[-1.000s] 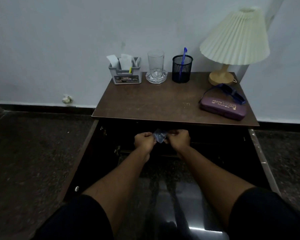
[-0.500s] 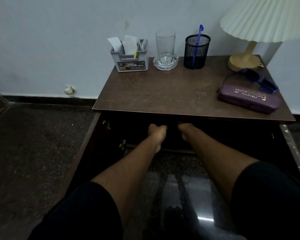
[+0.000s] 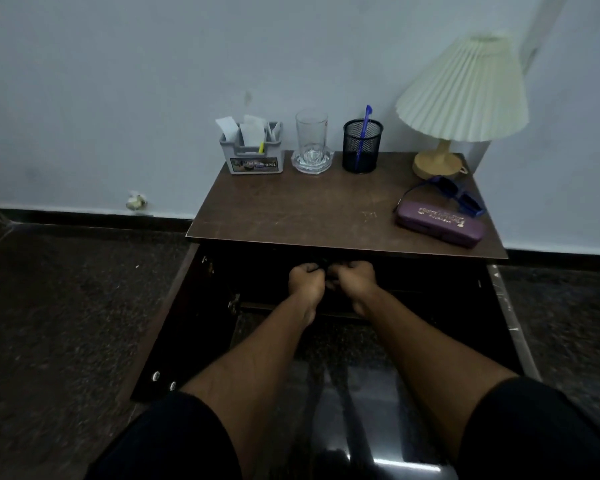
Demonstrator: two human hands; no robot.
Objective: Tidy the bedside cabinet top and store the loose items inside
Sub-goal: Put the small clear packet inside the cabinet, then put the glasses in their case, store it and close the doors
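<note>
The brown cabinet top (image 3: 309, 209) carries a grey organiser (image 3: 255, 157) with paper slips, a clear glass (image 3: 311, 136) on a glass dish, a black mesh cup (image 3: 361, 147) with a blue pen, a purple glasses case (image 3: 439, 225) and blue sunglasses (image 3: 454, 195). Just below the top's front edge, at the dark open cabinet mouth, my left hand (image 3: 305, 280) and my right hand (image 3: 355, 277) are curled into fists side by side, knuckles nearly touching. No item shows in either fist. The cabinet's inside is too dark to make out.
A cream pleated lamp (image 3: 465, 95) stands at the back right corner. The left cabinet door (image 3: 184, 323) and the right door (image 3: 510, 320) are swung open towards me. A crumpled scrap (image 3: 136, 201) lies on the floor by the wall.
A second ago both hands pinched a small clear wrapper; they then reached into the cabinet. Now they are drawn back out as fists and the wrapper is out of sight.
</note>
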